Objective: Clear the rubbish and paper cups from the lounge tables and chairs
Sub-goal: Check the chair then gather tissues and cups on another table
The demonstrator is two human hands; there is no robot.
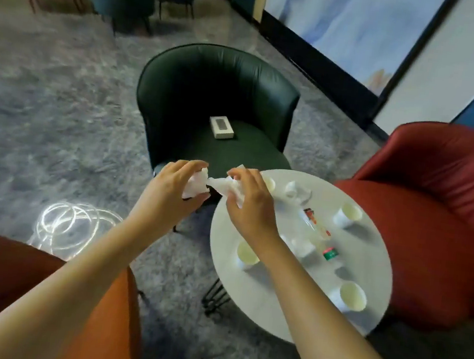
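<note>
Fingers of the left hand are curled and pinch one end of a crumpled white tissue; the right hand, just to the right, pinches the other end with bent fingers; the tissue hangs in the air between them, long axis left to right, over the gap between the green chair and the round white table.

On the green chair's seat, beyond the hands, lies a white box; contents not visible.

Judgement: the uncollected rubbish lies right and near of the right hand, which is the nearer hand; the left is off the table's edge.

On the table stand four paper cups:
- far-left cup, partly hidden behind the right hand
- near-left cup, beside the right wrist
- far-right cup
- near-right cup

The interiors look pale and empty, though any liquid cannot be ruled out.

Between the cups lie a second crumpled tissue, a white scrap and red-and-green printed litter, too blurred to identify.

No bin is in view; a red chair stands at the far right.
</note>
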